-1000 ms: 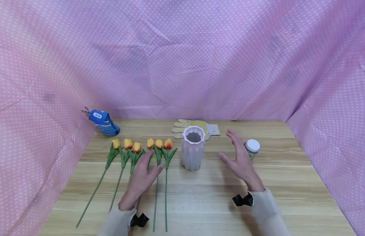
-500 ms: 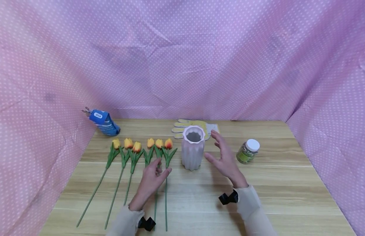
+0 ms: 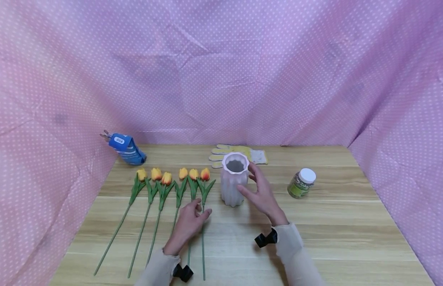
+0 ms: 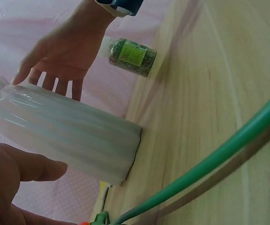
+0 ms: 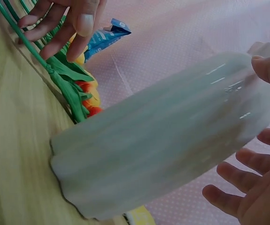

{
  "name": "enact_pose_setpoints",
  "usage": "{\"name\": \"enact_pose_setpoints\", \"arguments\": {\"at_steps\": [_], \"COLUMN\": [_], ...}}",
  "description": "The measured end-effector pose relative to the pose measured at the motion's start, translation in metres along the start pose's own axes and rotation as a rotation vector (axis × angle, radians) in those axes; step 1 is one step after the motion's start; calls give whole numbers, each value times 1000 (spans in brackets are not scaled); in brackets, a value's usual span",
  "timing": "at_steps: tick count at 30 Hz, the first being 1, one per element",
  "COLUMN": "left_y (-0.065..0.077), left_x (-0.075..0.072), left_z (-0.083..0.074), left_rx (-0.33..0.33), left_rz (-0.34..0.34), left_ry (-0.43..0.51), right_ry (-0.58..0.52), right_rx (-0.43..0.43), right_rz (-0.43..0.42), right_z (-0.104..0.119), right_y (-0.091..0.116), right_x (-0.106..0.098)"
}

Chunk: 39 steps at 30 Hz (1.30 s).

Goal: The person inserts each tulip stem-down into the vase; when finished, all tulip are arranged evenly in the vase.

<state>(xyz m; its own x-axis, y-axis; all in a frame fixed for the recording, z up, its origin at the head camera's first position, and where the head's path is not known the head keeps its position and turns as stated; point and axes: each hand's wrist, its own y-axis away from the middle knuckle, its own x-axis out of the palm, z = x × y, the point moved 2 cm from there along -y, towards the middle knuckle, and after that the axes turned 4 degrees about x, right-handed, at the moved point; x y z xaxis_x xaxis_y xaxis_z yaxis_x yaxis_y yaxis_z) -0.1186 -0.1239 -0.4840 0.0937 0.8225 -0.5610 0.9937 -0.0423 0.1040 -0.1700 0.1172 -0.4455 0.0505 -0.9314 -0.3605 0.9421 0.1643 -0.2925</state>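
A pale, glossy, ribbed vase stands upright mid-table, its scalloped mouth open to a dark inside. My right hand is at the vase's right side, thumb before it and fingers spread behind, the fingertips right at its wall. In the right wrist view the thumb overlaps the vase near its top. My left hand hovers with loosely bent fingers over the stems of the rightmost tulips, holding nothing. Several yellow-orange tulips with green leaves lie in a row to the left, heads pointing away.
A white-lidded jar of small grains with a green label stands right of the vase. Behind the vase lies a yellow and white work glove. At the back left corner is a blue bag with a clip on top.
My right hand has moved left from beside the jar to the vase, uncovering the jar. My left hand has shifted slightly right and nearer, its fingers drawing closer together.
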Motion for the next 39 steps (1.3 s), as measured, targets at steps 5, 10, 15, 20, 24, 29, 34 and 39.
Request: {"name": "enact_pose_setpoints", "arguments": {"at_steps": [5, 10, 15, 20, 24, 29, 34, 39], "left_y": [-2, -7, -11, -12, -13, -13, -12, -13], "left_x": [3, 5, 7, 8, 9, 10, 10, 9], "left_z": [0, 2, 4, 7, 7, 7, 6, 7], "left_rx": [-7, -41, -46, -22, -5, -30, -44, -43], "left_rz": [-13, -33, -26, -36, -53, -43, -30, -5], "left_ry": [-40, -133, -169, -192, -219, -193, -169, -116], "right_ry": [-16, -33, -45, -58, -59, -56, -49, -57], "right_rx": [22, 50, 81, 92, 97, 102, 99, 104], "right_rz": [5, 13, 20, 22, 26, 25, 22, 23], "right_z": [-1, -1, -2, -3, -4, -6, -7, -8], "right_y": [0, -2, -4, -5, -4, -3, -3, -3], "right_x": [5, 7, 10, 12, 14, 15, 15, 15]}}
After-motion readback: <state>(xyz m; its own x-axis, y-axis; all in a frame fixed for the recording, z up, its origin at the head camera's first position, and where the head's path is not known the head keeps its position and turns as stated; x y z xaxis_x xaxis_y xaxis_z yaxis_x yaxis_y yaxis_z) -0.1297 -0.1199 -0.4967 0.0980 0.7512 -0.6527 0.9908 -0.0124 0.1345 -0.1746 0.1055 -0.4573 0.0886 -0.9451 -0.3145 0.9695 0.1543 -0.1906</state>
